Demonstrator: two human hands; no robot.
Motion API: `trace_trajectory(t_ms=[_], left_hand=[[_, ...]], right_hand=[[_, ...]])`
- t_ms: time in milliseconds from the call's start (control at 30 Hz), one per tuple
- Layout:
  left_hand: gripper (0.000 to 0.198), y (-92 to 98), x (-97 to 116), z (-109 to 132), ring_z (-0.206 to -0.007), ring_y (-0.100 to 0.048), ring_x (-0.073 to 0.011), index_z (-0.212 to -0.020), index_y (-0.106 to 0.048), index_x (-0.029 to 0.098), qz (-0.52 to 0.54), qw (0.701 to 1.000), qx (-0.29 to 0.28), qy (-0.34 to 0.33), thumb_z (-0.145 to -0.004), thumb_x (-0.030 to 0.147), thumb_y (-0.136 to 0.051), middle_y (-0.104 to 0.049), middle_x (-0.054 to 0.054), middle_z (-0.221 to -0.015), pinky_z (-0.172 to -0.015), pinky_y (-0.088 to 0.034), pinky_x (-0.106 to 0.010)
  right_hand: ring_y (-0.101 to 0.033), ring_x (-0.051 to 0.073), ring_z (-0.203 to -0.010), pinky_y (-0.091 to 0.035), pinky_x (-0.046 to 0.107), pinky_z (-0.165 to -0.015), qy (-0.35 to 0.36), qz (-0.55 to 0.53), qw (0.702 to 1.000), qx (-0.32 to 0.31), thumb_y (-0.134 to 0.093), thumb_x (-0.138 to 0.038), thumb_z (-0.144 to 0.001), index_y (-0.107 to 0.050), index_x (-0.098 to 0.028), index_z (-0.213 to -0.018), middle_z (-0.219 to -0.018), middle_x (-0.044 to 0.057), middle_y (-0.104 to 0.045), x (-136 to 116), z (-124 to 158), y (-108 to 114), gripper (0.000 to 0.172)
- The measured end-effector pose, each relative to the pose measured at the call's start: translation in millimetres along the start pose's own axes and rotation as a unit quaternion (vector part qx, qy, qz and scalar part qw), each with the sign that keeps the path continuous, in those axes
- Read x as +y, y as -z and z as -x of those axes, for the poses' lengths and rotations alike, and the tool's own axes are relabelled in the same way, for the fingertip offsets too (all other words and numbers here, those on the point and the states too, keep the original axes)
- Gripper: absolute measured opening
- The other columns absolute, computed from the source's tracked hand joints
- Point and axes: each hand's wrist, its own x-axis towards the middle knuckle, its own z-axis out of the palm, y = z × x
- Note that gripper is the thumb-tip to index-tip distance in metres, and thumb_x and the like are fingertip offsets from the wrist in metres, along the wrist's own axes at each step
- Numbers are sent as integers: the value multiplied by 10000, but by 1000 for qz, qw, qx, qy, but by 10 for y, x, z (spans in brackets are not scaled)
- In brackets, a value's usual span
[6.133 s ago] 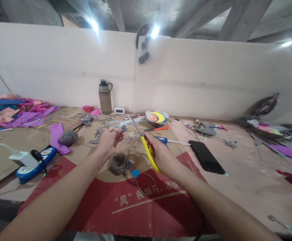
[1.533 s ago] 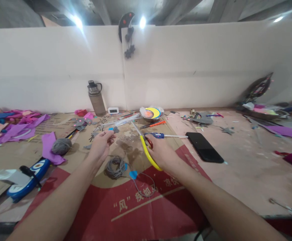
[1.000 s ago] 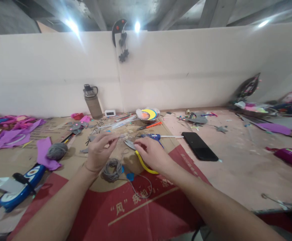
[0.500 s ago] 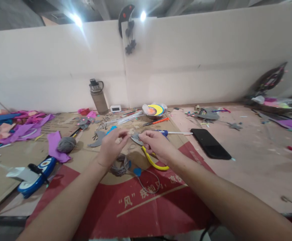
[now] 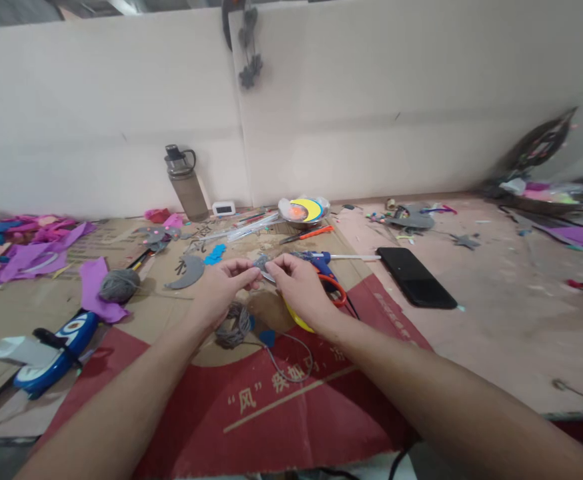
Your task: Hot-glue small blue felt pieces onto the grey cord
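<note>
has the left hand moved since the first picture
Yes: judged against the bottle, the left hand has shifted rightward, closer to the right hand.

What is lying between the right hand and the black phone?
In the head view lie the blue glue gun with its white stick pointing at the phone, the scissors' red handle, and a bit of black cord.

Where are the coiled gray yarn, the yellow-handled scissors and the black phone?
Coiled gray yarn (image 5: pixel 232 333), head view: strands on the coil's near side.
Yellow-handled scissors (image 5: pixel 298 318), head view: yellow handle, partly hidden by the right hand (image 5: pixel 299 287).
Black phone (image 5: pixel 416 279), head view: mid-screen.
</note>
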Motion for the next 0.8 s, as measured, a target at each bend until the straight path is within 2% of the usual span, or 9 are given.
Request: trace_trajectory(t_ms=[167, 300, 467, 567, 667, 800], left_hand=[[250, -94, 46, 56, -576, -545, -74, -711, -690, 140, 75, 996, 1, 44, -606, 317, -831, -637, -5, -700, -605, -441, -210], [240, -89, 72, 63, -544, -529, -55, -688, -661, 137, 112, 992, 12, 53, -615, 299, -823, -606, 16, -640, -573, -436, -183], [265, -25, 91, 44, -536, -605, -101, -746, -599, 142, 63, 997, 34, 40, -656, 320, -774, -695, -48, -717, -503, -413, -198], [265, -32, 66, 41, -475, -589, -118, -735, -553, 157, 6, 999, 21, 23, -675, 327, -746, -697, -57, -668, -472, -398, -219], [236, -51, 36, 40, -453, -553, -102, -753, -570, 156, -26, 1000, 9, 6, -699, 321, -731, -683, -38, -632, -486, -400, -223], [198, -48, 34, 41, -509, -549, -76, -784, -633, 149, 24, 1000, -2, 3, -697, 282, -751, -678, -18, -661, -538, -408, -196]], right_hand=[[-468, 120, -634, -370, 253, -629, 7, -10, 1000, 13, -555, -387, -819, -584, -167, -699, -657, -22, -571, 6, 20, -32, 252], [-467, 122, -627, -367, 255, -625, 7, -7, 1000, -8, -532, -405, -840, -568, -176, -699, -644, -28, -548, -3, 18, -25, 272], [-513, 129, -723, -399, 254, -684, 47, -9, 998, 31, -529, -393, -853, -555, -180, -833, -779, -14, -572, -27, -20, 36, 216], [-519, 127, -730, -408, 253, -696, 53, -16, 998, 16, -538, -372, -840, -543, -180, -838, -790, -14, -569, -36, -26, 52, 192], [-494, 123, -686, -388, 253, -663, 33, -6, 999, -6, -534, -360, -820, -551, -176, -771, -727, -21, -554, -29, -28, 54, 191], [-433, 109, -585, -340, 245, -583, -14, -13, 1000, -23, -542, -362, -782, -550, -177, -702, -621, -42, -503, 7, -52, 48, 201]])
